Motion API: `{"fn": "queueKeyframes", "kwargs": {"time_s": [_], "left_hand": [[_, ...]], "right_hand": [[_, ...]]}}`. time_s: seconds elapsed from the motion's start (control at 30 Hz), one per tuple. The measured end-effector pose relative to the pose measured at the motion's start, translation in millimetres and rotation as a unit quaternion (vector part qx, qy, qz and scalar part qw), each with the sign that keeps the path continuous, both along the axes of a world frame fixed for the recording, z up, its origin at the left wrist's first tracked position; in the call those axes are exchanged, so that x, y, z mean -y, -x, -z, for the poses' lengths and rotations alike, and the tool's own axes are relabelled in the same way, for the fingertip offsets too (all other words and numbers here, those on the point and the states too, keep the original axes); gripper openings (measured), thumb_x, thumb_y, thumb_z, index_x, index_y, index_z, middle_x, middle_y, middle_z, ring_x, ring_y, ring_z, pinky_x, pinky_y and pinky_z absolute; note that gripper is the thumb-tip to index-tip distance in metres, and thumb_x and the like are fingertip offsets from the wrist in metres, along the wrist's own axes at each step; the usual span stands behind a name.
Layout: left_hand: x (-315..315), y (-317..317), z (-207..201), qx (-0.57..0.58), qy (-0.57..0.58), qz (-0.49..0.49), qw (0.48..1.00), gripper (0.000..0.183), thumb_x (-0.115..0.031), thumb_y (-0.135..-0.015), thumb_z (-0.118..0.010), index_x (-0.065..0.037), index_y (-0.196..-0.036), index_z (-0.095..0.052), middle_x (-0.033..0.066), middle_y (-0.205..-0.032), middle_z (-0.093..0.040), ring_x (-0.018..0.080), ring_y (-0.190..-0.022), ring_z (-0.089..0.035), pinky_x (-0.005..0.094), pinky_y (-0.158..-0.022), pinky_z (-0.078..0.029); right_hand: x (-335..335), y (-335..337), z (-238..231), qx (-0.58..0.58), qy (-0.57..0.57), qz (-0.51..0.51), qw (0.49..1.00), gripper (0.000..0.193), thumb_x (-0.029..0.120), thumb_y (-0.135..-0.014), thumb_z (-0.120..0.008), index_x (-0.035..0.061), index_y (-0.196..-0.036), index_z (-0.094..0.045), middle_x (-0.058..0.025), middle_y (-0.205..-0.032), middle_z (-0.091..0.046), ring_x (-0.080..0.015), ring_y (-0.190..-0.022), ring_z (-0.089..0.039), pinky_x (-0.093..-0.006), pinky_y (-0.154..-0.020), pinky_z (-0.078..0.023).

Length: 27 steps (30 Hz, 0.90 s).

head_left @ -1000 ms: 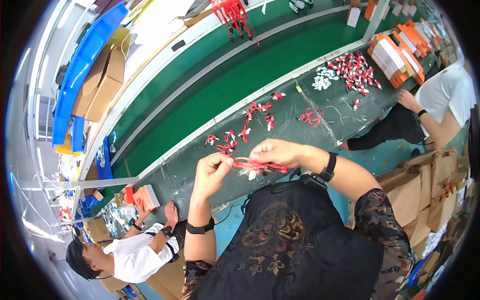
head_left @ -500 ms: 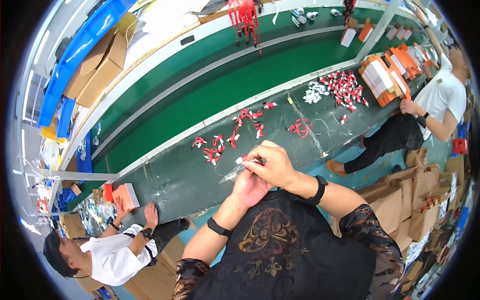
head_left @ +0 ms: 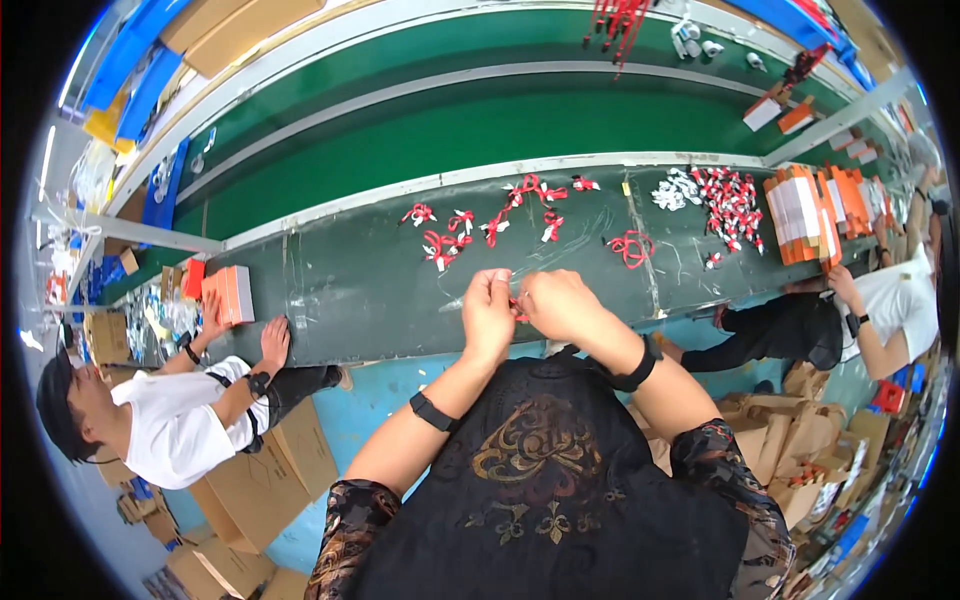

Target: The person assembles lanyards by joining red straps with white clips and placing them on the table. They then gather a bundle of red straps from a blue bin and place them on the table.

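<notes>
Unlike half a second ago, when the right hand (head_left: 560, 303) overlapped the left hand (head_left: 487, 318), the two now stand side by side above the near edge of the table (head_left: 365, 285). The red cord (head_left: 519, 311) is between them; its white end, visible then at the fingertips, is out of sight. The view has swung, so the hanging red straps (head_left: 617, 25) now appear nearer one o'clock. From the hands, the scattered red cords (head_left: 495, 226) lie at eleven to twelve o'clock, a red cord loop (head_left: 631, 249) at two.

The right fingers are curled closed on the cord; the left fingers are largely hidden, so I cannot tell whether they grip it. Most of the cord is covered, and the straps are cut off at the top.
</notes>
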<state>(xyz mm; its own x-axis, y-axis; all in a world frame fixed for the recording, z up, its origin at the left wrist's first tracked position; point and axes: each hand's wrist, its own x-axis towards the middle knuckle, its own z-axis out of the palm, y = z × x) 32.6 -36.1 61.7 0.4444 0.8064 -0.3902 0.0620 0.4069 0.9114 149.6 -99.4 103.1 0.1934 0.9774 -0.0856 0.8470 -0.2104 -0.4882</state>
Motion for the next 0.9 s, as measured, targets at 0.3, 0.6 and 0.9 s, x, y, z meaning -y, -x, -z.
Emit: {"fn": "queueKeyframes", "kwargs": {"time_s": [0.3,0.6,0.9], "left_hand": [[-23,34,-4,0.106,0.061,-0.013,0.992,0.02,-0.019,-0.099,-0.057,0.0,-0.102,-0.062,0.0004,-0.077,-0.06,0.0061,-0.065,-0.053,0.0218,-0.058,-0.046],[-29,53,12,0.215,0.349,-0.151,0.899,0.025,-0.01,-0.102,-0.044,-0.007,-0.127,-0.049,0.0055,-0.107,-0.059,0.0123,-0.086,-0.056,0.0253,-0.076,-0.051],[-25,79,41,0.163,0.355,-0.218,0.894,0.025,-0.011,-0.101,-0.038,0.0,-0.121,-0.05,0.007,-0.114,-0.057,0.0172,-0.1,-0.056,0.032,-0.093,-0.047]], "right_hand": [[-21,12,11,-0.797,0.184,0.088,0.568,0.018,0.021,-0.095,-0.063,0.0031,-0.097,-0.063,-0.0036,-0.077,-0.066,-0.0088,-0.065,-0.064,-0.02,-0.056,-0.052],[-49,51,32,-0.734,0.024,0.225,0.64,0.014,0.006,-0.09,-0.066,-0.0015,-0.102,-0.068,-0.0068,-0.091,-0.07,-0.0082,-0.073,-0.065,-0.0214,-0.065,-0.055],[-58,77,67,-0.394,-0.043,0.086,0.914,0.017,0.004,-0.082,-0.069,-0.003,-0.098,-0.071,-0.0115,-0.085,-0.07,-0.0206,-0.073,-0.066,-0.0316,-0.064,-0.053]]}}
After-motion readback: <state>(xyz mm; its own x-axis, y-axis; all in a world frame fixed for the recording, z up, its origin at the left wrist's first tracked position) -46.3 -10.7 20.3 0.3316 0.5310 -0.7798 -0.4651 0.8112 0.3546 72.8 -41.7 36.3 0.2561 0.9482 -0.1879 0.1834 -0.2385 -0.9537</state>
